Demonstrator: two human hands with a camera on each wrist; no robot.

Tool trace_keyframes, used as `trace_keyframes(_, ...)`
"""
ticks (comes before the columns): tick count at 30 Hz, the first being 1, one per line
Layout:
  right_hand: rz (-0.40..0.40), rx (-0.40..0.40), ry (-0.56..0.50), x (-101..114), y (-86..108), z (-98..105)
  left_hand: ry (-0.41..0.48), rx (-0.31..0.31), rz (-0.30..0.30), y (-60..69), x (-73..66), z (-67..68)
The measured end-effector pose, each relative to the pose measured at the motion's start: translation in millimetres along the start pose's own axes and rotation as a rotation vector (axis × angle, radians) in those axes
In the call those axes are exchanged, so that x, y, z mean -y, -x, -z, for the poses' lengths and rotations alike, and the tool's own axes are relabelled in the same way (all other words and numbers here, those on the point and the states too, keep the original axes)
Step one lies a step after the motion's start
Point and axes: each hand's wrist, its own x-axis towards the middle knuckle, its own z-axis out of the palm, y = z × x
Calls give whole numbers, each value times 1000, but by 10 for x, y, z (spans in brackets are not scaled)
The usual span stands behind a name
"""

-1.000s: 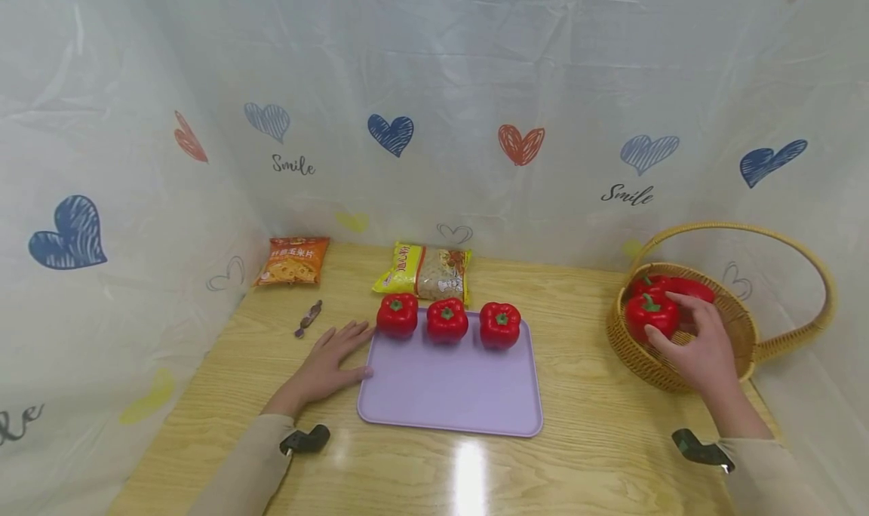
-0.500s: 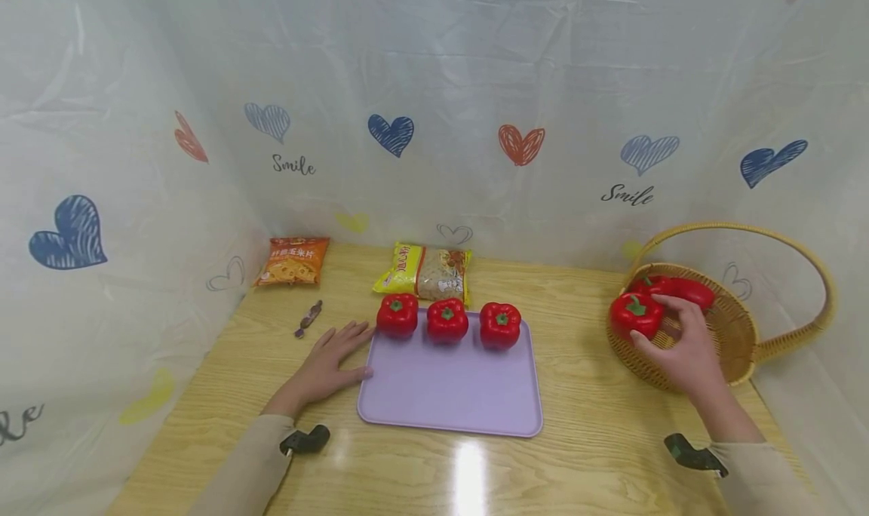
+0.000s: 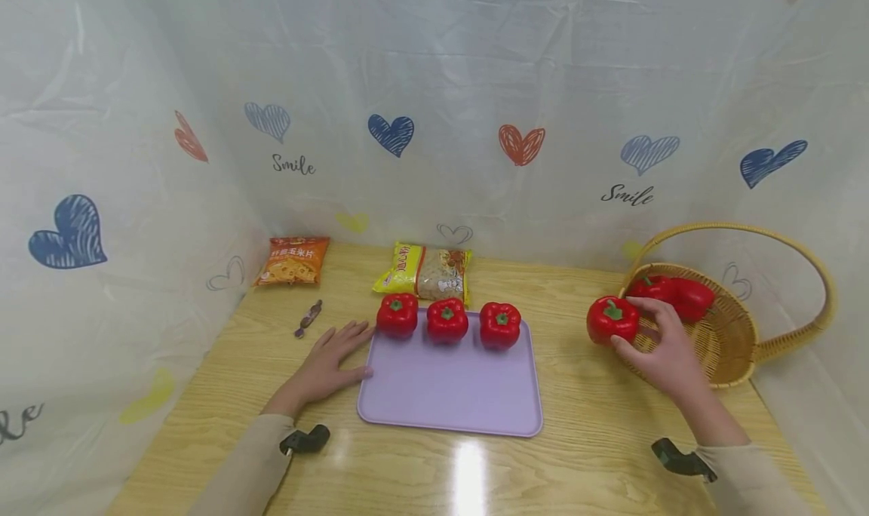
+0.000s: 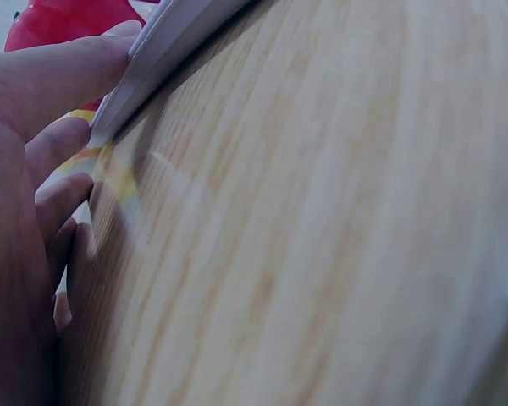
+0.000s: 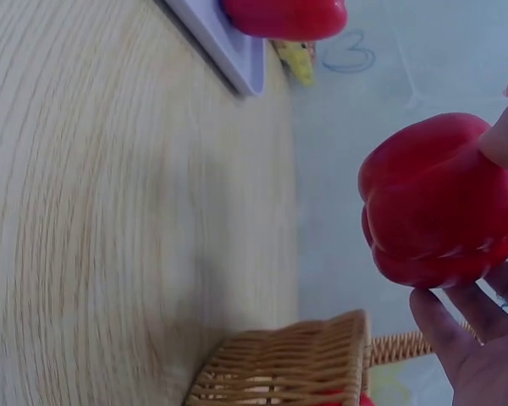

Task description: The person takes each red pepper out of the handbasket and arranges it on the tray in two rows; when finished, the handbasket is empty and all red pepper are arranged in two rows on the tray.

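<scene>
My right hand [image 3: 668, 354] grips a red bell pepper [image 3: 612, 320] between thumb and fingers, at the left rim of the wicker basket [image 3: 736, 335]. In the right wrist view that pepper [image 5: 440, 203] hangs above the table, clear of the basket [image 5: 279, 364]. More red peppers [image 3: 689, 299] lie inside the basket. Three red bell peppers [image 3: 446, 320] stand in a row along the far edge of the lilac tray [image 3: 451, 395]. Flat on the table with spread fingers, my left hand [image 3: 329, 369] touches the tray's left edge; its thumb meets the rim [image 4: 157, 68] in the left wrist view.
Behind the tray lies a yellow snack bag [image 3: 428, 272]. An orange snack bag [image 3: 293, 261] and a small wrapped candy [image 3: 308, 319] are at the left on the wooden table [image 3: 584, 440]. The basket's tall handle [image 3: 808, 252] arches up and rightward. A printed curtain hangs behind.
My right hand has carried the gripped pepper leftward, up out of the basket and over its left rim. The left hand and the tray have not moved.
</scene>
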Motion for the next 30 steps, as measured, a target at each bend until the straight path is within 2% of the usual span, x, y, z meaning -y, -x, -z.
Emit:
trace_keyframes(6,25,32,3,56,9,-80,-4,3,2,-5,5,-3)
trace_keyframes(14,49,71,-55,96,26,-220,9,11,7,-7,9,0)
trace_keyframes(23,73,112,-138,188,31,-363,13,15,-17,-6,7,17)
trace_keyframes(30,83,144,-133,278,42,-459,13,25,-38,-13,9,37)
